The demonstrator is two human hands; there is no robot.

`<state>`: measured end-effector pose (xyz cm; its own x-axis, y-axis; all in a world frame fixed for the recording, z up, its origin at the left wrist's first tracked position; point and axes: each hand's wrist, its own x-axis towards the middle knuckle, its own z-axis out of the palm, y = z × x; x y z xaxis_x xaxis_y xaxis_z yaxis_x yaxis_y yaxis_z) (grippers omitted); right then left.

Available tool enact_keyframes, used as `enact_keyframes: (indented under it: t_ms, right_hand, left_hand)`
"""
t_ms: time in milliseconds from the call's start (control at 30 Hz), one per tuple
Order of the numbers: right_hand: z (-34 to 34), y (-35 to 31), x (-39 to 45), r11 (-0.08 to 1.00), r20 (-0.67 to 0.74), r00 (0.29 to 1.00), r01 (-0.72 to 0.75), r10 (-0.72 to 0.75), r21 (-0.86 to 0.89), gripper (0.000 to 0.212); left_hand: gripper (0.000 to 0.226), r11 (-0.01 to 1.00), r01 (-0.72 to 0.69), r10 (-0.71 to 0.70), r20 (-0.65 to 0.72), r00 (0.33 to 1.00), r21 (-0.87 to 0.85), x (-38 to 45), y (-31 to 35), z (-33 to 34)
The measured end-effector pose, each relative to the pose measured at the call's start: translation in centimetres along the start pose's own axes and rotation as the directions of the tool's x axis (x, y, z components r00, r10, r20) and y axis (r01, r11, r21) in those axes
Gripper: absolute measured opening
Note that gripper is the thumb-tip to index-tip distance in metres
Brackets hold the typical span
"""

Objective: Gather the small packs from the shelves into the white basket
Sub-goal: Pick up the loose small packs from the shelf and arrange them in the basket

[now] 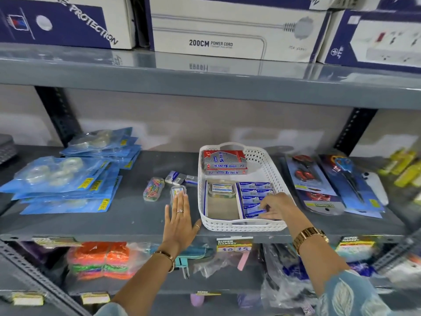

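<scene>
The white basket (262,163) stands on the grey middle shelf. Inside it lie red and grey boxes (224,161) at the back, a clear small box (222,189) and a row of blue small packs (255,190). My right hand (276,207) is inside the basket's front right part, fingers closed on a blue pack (254,209). My left hand (180,221) lies flat and open on the shelf left of the basket, fingertips touching a clear small case (178,192). A clear case of coloured clips (153,188) and two small grey-blue packs (180,178) lie beside it.
Stacks of blue tape packets (68,179) fill the shelf's left side. Carded scissors (330,183) lie right of the basket, with yellow items (403,169) beyond. Large power cord boxes (227,30) sit on the shelf above. Bagged goods (102,261) crowd the shelf below.
</scene>
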<state>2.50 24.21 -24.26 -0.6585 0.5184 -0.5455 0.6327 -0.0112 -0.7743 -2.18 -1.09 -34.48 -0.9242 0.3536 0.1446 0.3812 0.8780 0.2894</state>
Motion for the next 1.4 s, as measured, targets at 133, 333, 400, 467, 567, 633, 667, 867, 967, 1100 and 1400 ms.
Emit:
enact_keyframes:
  t_ms: [133, 333, 400, 467, 567, 633, 667, 867, 967, 1100, 1400]
  right_hand:
    - [0.6, 0.1, 0.3, 0.995, -0.018, 1.000, -0.011, 0.010, -0.097, 0.010]
    - [0.8, 0.0, -0.1, 0.881, -0.132, 0.985, 0.032, -0.107, -0.473, 0.026]
    - [0.9, -0.2, -0.3, 0.806, -0.137, 0.974, 0.065, -0.178, -0.589, 0.028]
    - [1.3, -0.5, -0.3, 0.775, -0.145, 0.960, 0.097, -0.238, -0.624, 0.040]
    - [2.7, -1.8, -0.9, 0.695, -0.169, 0.904, 0.171, -0.393, -0.699, 0.030]
    - [4.5, -3.1, -1.3, 0.628, -0.110, 0.873, 0.248, -0.474, -0.738, 0.024]
    - [5.4, -3.7, -1.6, 0.587, -0.054, 0.860, 0.299, -0.508, -0.752, 0.022]
    - [11.0, -5.6, -2.4, 0.413, 0.250, 0.697, 0.633, -0.672, -0.655, 0.017]
    - [13.5, -6.0, -2.8, 0.306, 0.357, 0.612, 0.717, -0.705, -0.626, 0.020]
    - [16.5, -6.1, -2.0, 0.156, 0.538, 0.544, 0.782, -0.644, -0.604, 0.029]
    - [19.5, -6.6, -0.9, 0.081, 0.683, 0.638, 0.749, -0.356, -0.658, 0.060]
  left_hand:
    - [0.090, 0.999, 0.037, -0.036, 0.022, 0.999, -0.013, 0.1, -0.5, -0.2]
    - [0.085, 0.998, 0.052, -0.053, 0.039, 0.998, 0.028, 0.1, -0.6, 0.0]
    - [0.090, 0.999, 0.036, -0.037, 0.030, 0.999, 0.034, 0.1, -0.6, 0.0]
    - [0.092, 0.999, 0.030, -0.032, 0.044, 0.999, 0.040, 0.1, -0.6, -0.3]
    - [0.087, 0.996, 0.059, -0.062, 0.049, 0.997, 0.065, 0.1, -1.1, -0.3]
    - [0.088, 0.991, 0.101, -0.107, 0.070, 0.992, 0.084, -0.1, -1.8, -0.6]
    - [0.089, 0.989, 0.121, -0.128, 0.078, 0.989, 0.089, -0.2, -2.1, -0.8]
    - [0.091, 0.977, 0.144, -0.159, 0.085, 0.984, 0.159, -1.1, -5.0, -1.5]
    - [0.113, 0.981, 0.130, -0.143, 0.084, 0.986, 0.142, -1.6, -6.1, -2.3]
    - [0.137, 0.979, 0.168, -0.184, 0.145, 0.972, 0.115, -2.1, -6.5, -3.3]
    - [0.136, 0.972, 0.187, -0.216, 0.223, 0.950, 0.144, -1.6, -6.5, -4.0]
